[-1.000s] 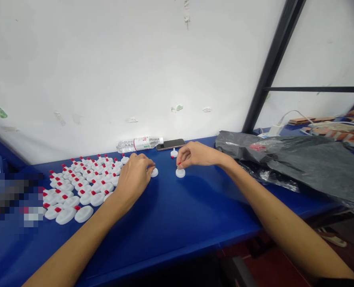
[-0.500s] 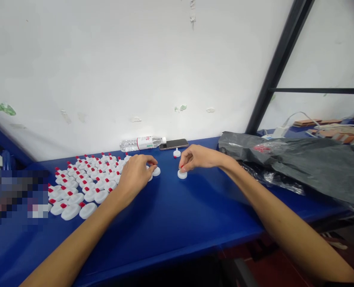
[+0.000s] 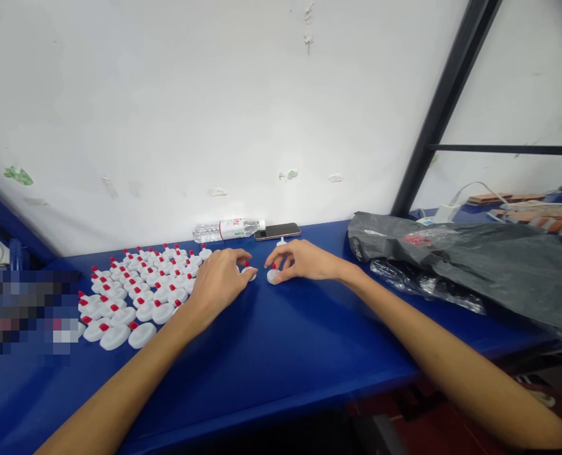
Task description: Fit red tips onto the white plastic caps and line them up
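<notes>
My left hand (image 3: 224, 272) is closed, its thumb and forefinger around a white nozzle cap with a red tip (image 3: 250, 272). To the right, my right hand (image 3: 302, 260) has its thumb and forefinger on either side of another white nozzle cap (image 3: 272, 277), whose red tip shows between them. Both caps are low over the blue table (image 3: 243, 354), a short gap apart. A third white piece with a narrow spout (image 3: 281, 241) stands behind my right hand and is partly hidden. Left of my left hand, many similar red-tipped caps (image 3: 143, 294) stand in a dense group.
A clear water bottle (image 3: 228, 230) lies along the wall beside a dark phone (image 3: 277, 231). Grey plastic sheeting (image 3: 451, 253) covers the table's right side. A black metal post (image 3: 439, 107) rises behind it. Blurred blocks hide the far left.
My right hand has moved left with its cap, closer to my left hand. Its fingers have spread from the red tip to around the cap. The view has shifted slightly.
</notes>
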The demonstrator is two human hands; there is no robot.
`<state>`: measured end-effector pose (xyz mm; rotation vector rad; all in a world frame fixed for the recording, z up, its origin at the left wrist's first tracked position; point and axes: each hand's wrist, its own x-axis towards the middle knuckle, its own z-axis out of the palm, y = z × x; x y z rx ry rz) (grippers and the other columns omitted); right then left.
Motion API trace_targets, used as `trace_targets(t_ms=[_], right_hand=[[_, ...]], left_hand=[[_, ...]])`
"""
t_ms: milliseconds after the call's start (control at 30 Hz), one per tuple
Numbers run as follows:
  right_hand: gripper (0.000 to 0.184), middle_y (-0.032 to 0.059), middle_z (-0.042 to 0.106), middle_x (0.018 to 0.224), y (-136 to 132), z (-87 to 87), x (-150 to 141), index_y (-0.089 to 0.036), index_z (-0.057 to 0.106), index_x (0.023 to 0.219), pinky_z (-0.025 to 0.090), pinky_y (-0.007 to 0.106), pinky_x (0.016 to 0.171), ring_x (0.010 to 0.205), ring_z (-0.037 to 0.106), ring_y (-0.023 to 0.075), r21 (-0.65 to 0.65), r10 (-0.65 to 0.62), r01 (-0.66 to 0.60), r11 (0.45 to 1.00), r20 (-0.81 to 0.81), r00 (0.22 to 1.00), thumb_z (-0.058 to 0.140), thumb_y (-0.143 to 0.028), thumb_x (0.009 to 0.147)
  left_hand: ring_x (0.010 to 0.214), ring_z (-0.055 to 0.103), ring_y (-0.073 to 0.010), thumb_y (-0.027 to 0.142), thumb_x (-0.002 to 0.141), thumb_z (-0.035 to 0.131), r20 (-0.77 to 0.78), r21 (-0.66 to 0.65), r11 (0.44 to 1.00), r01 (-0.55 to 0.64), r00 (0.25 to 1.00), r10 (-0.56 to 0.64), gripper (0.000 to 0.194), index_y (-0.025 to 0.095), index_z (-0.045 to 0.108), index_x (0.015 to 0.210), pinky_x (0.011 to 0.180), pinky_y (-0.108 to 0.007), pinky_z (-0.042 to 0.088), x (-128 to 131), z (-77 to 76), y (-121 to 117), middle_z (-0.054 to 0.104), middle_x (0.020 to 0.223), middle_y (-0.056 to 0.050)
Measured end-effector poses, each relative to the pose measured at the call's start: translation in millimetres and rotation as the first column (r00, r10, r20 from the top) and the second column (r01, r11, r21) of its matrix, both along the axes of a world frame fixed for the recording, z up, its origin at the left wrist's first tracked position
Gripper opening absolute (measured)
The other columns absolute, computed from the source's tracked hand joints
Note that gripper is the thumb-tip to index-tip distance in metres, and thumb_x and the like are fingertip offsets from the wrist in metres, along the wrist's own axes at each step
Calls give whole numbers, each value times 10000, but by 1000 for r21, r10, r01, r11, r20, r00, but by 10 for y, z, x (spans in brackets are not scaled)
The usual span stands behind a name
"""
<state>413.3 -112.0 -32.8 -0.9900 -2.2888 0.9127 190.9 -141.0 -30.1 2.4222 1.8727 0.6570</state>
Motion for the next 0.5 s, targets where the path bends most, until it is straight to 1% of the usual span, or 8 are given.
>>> trace_targets(t_ms=[100, 200, 267, 300, 333, 367, 433, 500], right_hand=[[502, 67, 748, 1096, 18, 51, 60, -219, 719, 1202, 543, 271, 703, 805, 719, 172, -24, -3, 2, 1000, -41, 999, 852, -328, 730], [406, 77, 740, 1114, 106, 52, 164, -227, 705, 1206, 554, 316, 756, 861, 708, 194, 92, -172, 181, 979, -93, 981, 747, -418, 849], [345, 93, 735, 1160, 200, -29, 214, -227, 669, 1259, 558, 385, 848, 959, 708, 233, 247, -323, 339, 908, -107, 941, 594, -392, 966], [365, 113, 712, 1237, 251, -91, 224, -218, 635, 1321, 533, 433, 940, 1064, 689, 261, 353, -369, 373, 858, -83, 926, 548, -351, 992], [417, 134, 652, 1360, 300, -161, 224, -203, 577, 1401, 481, 470, 1040, 1213, 629, 285, 440, -359, 335, 833, -29, 933, 515, -320, 1005], [458, 135, 582, 1461, 344, -232, 214, -197, 534, 1449, 412, 482, 1125, 1338, 544, 290, 456, -333, 294, 840, 5, 943, 516, -293, 1002], [483, 134, 538, 1513, 411, -355, 174, -176, 514, 1472, 381, 457, 1163, 1393, 499, 274, 460, -282, 225, 859, 59, 958, 519, -249, 994], [445, 137, 579, 1474, 444, -428, 128, -163, 561, 1431, 393, 446, 1153, 1364, 534, 270, 455, -246, 178, 872, 93, 965, 515, -223, 993]], left_hand=[[1066, 680, -321, 402, 870, 623, 13, 47, 998, -34, 999, 34, 337, 227, 753, 1126, 887, -447, 528, 22, 18, -25, 762, 1123, -82], [1073, 664, -314, 374, 911, 529, 41, 118, 991, -63, 997, 58, 301, 242, 760, 1052, 907, -451, 520, 51, 41, -58, 742, 1111, -80], [1062, 658, -305, 345, 917, 500, 55, 161, 985, -56, 997, 48, 288, 242, 755, 1004, 903, -444, 519, 65, 51, -78, 737, 1084, -72], [1053, 657, -300, 335, 917, 493, 61, 176, 983, -48, 997, 38, 283, 238, 750, 986, 897, -438, 520, 69, 55, -88, 736, 1070, -68], [1043, 656, -295, 328, 918, 488, 66, 187, 981, -42, 997, 30, 281, 234, 747, 972, 890, -433, 521, 71, 58, -95, 736, 1055, -65], [1033, 656, -291, 324, 919, 484, 70, 194, 980, -36, 997, 23, 280, 231, 744, 961, 885, -429, 521, 71, 60, -101, 737, 1043, -63], [1013, 658, -286, 316, 919, 479, 75, 195, 980, -29, 997, 15, 278, 226, 742, 938, 881, -423, 518, 68, 62, -106, 741, 1023, -59], [1004, 657, -284, 309, 918, 476, 76, 194, 981, -23, 997, 8, 278, 226, 741, 926, 877, -414, 515, 63, 59, -101, 745, 1011, -57]])
